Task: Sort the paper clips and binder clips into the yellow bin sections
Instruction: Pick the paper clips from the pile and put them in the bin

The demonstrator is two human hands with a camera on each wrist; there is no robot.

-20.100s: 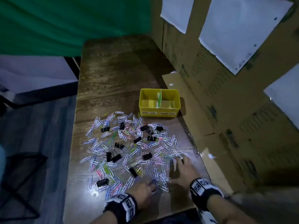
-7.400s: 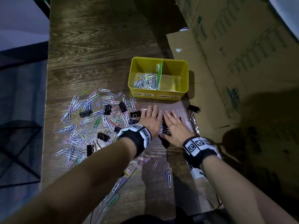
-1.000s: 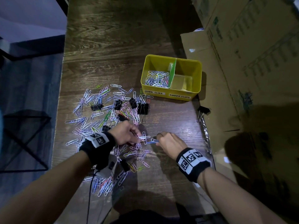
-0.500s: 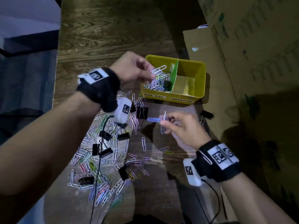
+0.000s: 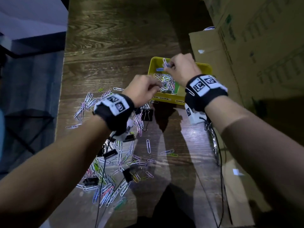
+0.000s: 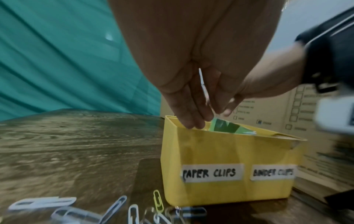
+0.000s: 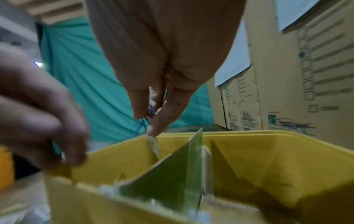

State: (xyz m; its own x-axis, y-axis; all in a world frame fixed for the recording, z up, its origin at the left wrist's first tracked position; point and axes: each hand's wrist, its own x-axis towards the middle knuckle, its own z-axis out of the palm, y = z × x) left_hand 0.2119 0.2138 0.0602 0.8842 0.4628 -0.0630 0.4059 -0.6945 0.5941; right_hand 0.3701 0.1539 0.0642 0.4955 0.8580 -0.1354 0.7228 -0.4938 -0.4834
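Observation:
The yellow bin [image 5: 171, 98] has a green divider [image 6: 226, 128] and front labels reading PAPER CLIPS and BINDER CLIPS. Its left section holds a heap of paper clips [image 5: 166, 81]. My right hand [image 5: 167, 65] hangs over that section and pinches a few paper clips [image 7: 153, 144], which dangle from its fingertips. My left hand [image 5: 158, 85] is at the bin's front left rim, with a thin white clip [image 6: 202, 82] between thumb and fingers. Loose paper clips [image 5: 115, 162] and black binder clips [image 5: 147, 114] lie scattered on the wooden table.
Cardboard boxes [image 5: 246, 46] wall off the right side just behind the bin. The table's left edge [image 5: 63, 96] drops to the floor. Black cables [image 5: 220, 153] run from my wrists across the near table. A green curtain [image 6: 57, 60] hangs behind.
My right hand has risen from in front of the bin to above its left section with its clips. My left hand has drawn back from above that section to the front rim.

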